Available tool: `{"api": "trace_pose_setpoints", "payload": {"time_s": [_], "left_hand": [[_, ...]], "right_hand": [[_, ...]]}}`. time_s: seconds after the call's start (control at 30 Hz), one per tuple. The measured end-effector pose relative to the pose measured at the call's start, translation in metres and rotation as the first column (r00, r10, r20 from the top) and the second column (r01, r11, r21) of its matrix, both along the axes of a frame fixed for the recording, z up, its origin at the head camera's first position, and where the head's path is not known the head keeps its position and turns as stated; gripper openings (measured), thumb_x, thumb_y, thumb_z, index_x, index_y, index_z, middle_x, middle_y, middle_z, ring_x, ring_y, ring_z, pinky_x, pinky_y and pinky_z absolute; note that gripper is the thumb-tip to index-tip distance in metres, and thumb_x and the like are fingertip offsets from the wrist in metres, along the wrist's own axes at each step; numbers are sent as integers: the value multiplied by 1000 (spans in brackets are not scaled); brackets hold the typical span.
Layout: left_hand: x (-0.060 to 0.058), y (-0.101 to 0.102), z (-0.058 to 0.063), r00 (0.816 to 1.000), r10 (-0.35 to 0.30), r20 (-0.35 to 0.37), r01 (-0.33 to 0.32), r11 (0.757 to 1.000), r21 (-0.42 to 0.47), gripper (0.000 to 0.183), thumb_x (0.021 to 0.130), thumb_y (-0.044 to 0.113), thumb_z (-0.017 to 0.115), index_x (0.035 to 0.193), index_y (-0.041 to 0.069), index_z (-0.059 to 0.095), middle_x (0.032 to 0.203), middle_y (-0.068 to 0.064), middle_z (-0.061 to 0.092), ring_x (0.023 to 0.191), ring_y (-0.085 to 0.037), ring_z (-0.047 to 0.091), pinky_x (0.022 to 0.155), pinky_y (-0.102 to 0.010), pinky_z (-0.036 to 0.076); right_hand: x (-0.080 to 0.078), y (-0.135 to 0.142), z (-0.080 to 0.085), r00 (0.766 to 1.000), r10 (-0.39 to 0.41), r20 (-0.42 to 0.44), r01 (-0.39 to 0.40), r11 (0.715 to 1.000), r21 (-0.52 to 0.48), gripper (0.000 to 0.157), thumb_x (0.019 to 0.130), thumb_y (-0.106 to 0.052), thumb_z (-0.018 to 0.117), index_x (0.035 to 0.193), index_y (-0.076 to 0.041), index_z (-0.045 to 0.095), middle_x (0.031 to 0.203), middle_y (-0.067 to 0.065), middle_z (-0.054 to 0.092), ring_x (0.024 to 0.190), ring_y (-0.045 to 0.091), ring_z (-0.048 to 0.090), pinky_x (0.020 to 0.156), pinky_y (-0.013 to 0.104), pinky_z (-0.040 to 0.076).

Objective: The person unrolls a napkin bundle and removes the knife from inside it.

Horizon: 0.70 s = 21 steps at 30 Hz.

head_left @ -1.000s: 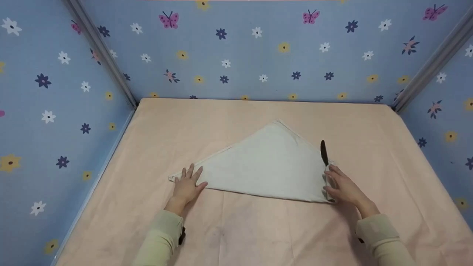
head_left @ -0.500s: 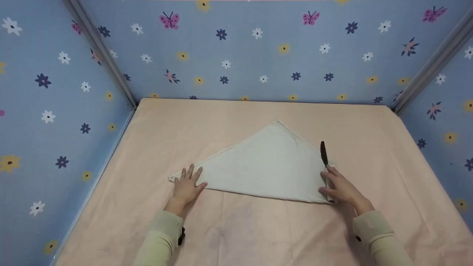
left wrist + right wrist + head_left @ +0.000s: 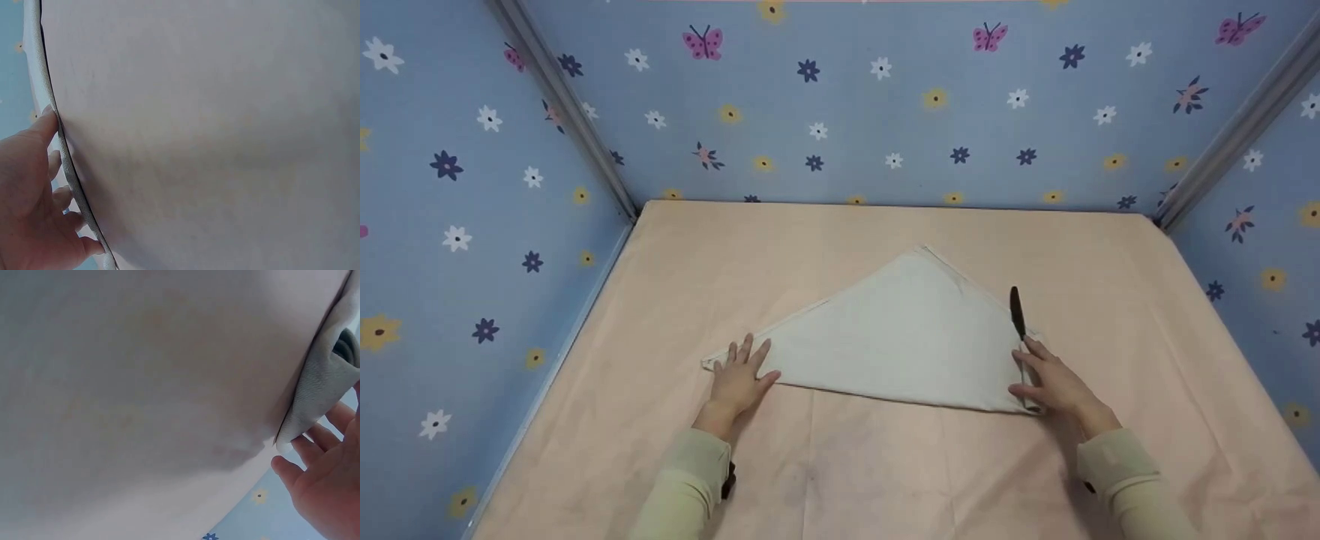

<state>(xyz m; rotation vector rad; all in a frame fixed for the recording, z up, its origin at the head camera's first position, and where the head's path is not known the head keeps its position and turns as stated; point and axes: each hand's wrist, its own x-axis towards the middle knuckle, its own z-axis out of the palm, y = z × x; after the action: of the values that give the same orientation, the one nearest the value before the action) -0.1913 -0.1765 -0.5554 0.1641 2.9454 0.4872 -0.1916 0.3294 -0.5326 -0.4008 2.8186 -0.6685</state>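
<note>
A pale green-white cloth [image 3: 885,330], folded to a triangle-like shape, lies flat with its peak pointing away from me. My left hand [image 3: 739,386] rests spread on its left corner. In the left wrist view the left fingertips [image 3: 95,246] lie along the cloth's thin edge. Beyond the right end of the cloth sticks out a dark knife [image 3: 1016,307], its lower part hidden in the rolled edge. My right hand [image 3: 1061,386] touches that roll, fingers and thumb laid over it. The right wrist view shows the rolled end [image 3: 326,377] with a hollow opening beside the fingers.
A peach tablecloth [image 3: 847,465] with light creases covers the table. Blue panels [image 3: 855,97] printed with flowers and butterflies stand at the back and both sides, with grey posts [image 3: 577,112] at the corners.
My right hand has shifted slightly left over the rolled edge, with its fingertips reaching farther onto the cloth. The left hand has stayed in place.
</note>
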Motion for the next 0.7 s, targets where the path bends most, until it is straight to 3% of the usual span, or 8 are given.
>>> {"api": "trace_pose_setpoints", "payload": {"time_s": [0.7], "left_hand": [[-1,-1,-4,1000,-22,-18,22,1000,-17,63,89,44,46,140,11,28,144,-21,15,128,-46,11,93,-68,15]], "right_hand": [[3,12,1,999,-23,-27,23,1000,-9,62,78,-28,68,126,2,43,140,26,20,127,44,17,97,56,24]]}}
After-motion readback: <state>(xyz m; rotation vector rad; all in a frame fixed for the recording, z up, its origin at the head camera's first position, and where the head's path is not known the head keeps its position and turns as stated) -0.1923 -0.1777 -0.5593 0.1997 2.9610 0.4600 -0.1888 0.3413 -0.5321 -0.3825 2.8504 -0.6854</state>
